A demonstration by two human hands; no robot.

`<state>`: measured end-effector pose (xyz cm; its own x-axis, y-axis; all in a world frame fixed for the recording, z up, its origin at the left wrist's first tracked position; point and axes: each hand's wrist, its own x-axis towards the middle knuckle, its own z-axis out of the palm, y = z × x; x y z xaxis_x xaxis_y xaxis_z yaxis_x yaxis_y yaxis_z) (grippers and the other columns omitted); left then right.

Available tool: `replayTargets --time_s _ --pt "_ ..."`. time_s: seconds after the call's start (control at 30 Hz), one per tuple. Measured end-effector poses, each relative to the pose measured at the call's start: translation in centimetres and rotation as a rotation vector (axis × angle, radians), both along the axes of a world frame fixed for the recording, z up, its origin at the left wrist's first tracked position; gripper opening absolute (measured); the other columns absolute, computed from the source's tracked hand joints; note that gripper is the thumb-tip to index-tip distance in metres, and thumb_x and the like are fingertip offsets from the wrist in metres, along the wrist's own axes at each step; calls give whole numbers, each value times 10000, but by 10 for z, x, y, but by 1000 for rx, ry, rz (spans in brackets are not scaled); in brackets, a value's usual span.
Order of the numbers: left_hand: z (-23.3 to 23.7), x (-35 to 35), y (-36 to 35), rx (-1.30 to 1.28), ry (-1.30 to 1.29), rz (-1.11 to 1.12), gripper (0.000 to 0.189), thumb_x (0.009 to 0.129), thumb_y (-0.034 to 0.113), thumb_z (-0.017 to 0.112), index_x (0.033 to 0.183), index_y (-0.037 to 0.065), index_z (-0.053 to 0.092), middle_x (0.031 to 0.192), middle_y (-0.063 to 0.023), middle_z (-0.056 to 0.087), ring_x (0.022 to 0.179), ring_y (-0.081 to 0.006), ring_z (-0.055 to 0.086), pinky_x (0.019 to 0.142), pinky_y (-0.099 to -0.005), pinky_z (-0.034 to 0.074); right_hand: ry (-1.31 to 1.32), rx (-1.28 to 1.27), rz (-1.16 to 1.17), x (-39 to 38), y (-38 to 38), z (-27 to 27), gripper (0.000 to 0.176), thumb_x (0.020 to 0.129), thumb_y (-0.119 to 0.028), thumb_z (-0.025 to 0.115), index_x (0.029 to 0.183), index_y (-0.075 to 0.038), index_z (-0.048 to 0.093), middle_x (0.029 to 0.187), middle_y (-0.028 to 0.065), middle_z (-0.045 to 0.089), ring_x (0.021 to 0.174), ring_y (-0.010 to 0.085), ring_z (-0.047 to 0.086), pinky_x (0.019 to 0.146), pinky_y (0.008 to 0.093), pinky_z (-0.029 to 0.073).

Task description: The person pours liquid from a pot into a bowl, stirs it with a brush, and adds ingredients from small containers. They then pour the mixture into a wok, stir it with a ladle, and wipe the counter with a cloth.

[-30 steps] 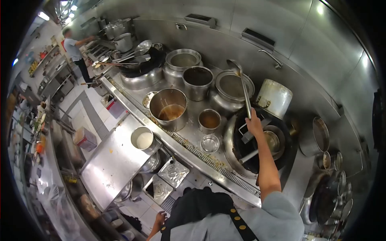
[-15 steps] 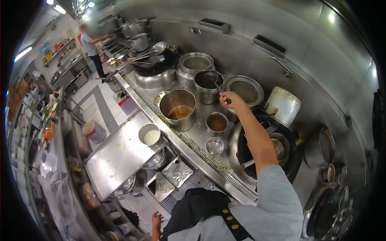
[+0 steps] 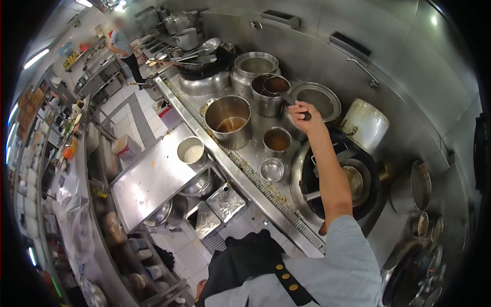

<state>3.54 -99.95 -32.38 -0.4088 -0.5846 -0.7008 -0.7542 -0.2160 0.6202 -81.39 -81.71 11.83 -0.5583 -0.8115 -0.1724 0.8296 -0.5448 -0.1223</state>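
Note:
My right hand [image 3: 308, 116] is closed around the dark end of a ladle's handle. The ladle's bowl [image 3: 276, 85], with brown liquid in it, is above the rim of a tall steel pot [image 3: 268, 106]. Left of that pot stands a larger one [image 3: 228, 137] with brown liquid at its bottom. Nearer to me are a small pot of brown liquid [image 3: 276, 141] and a small metal bowl [image 3: 271, 170]. Low at the frame's bottom edge, a sliver of my left hand [image 3: 201, 287] shows beside the dark apron; its fingers are mostly hidden.
Under my right forearm sits a black wok [image 3: 330, 204] with a long-handled pan inside. A drain channel [image 3: 245, 180] runs along the stove's front. On a steel side table [image 3: 143, 187] stands a pot of whitish contents [image 3: 192, 152]. Another person [image 3: 123, 46] stands far off.
The ladle has come up out of the dark pot, its bowl now showing brown liquid. My right hand has shifted slightly right. My left hand has sunk lower, and the distant person's arm has dropped.

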Motion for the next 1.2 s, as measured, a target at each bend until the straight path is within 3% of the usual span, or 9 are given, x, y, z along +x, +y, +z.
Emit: replayTargets --time_s 0.03,0.13,0.23,0.43,0.5,0.6,0.67,1.0,1.2 --pt "-2 -1 -4 -151 -28 -124 380 895 195 584 1187 -47 556 986 -167 680 808 -212 653 712 -300 528 1 10 -32 15 6 5 351 884 -19 520 1128 142 326 717 38 441 462 56 469 367 194 314" --pt "-7 -2 -27 100 191 62 372 878 175 563 1203 -5 537 850 -102 651 735 -186 620 638 -307 517 -13 6 -43 50 23 4 394 886 -18 525 1163 137 292 739 44 446 468 51 467 366 194 310" --pt "46 -46 -34 116 53 174 391 860 133 538 1245 75 505 856 -69 597 678 -168 581 558 -315 492 -35 37 -47 93 37 -3 382 897 -14 510 1174 133 293 747 42 437 472 53 462 360 204 305" --pt "54 -56 -78 128 159 43 405 854 104 521 1258 90 495 938 -78 597 699 -162 599 539 -321 492 -125 63 -30 177 48 -39 314 933 -70 466 1136 124 327 723 30 419 453 53 453 352 214 296" --pt "59 -42 -88 118 154 22 405 854 100 521 1258 94 497 937 -78 598 704 -164 602 541 -322 493 -116 106 -58 206 48 -52 310 936 -75 462 1139 120 333 722 29 420 451 52 453 349 213 296" --pt "25 6 -111 188 169 77 408 851 90 522 1258 106 496 930 -79 598 706 -164 609 537 -327 490 -112 192 -98 250 42 -59 292 943 -86 456 1140 108 361 727 26 427 440 44 447 334 210 291" --pt "13 35 -120 184 140 80 402 852 91 526 1251 115 491 917 -79 600 698 -172 610 532 -345 485 -102 182 -65 280 37 -56 228 906 -85 531 1027 66 410 691 12 444 434 24 430 341 202 294" --pt "-23 144 -135 346 -17 64 397 843 104 558 1232 150 492 916 -77 615 696 -207 606 553 -379 488 -115 186 5 447 -12 -39 271 964 -144 457 1109 85 461 726 11 420 412 19 395 306 213 288" --pt "-25 178 -140 288 5 52 420 835 128 572 1250 131 505 959 -90 618 760 -210 606 591 -378 493 -157 230 110 529 -35 -75 318 967 -151 463 1173 91 465 733 18 417 402 13 374 291 208 285"
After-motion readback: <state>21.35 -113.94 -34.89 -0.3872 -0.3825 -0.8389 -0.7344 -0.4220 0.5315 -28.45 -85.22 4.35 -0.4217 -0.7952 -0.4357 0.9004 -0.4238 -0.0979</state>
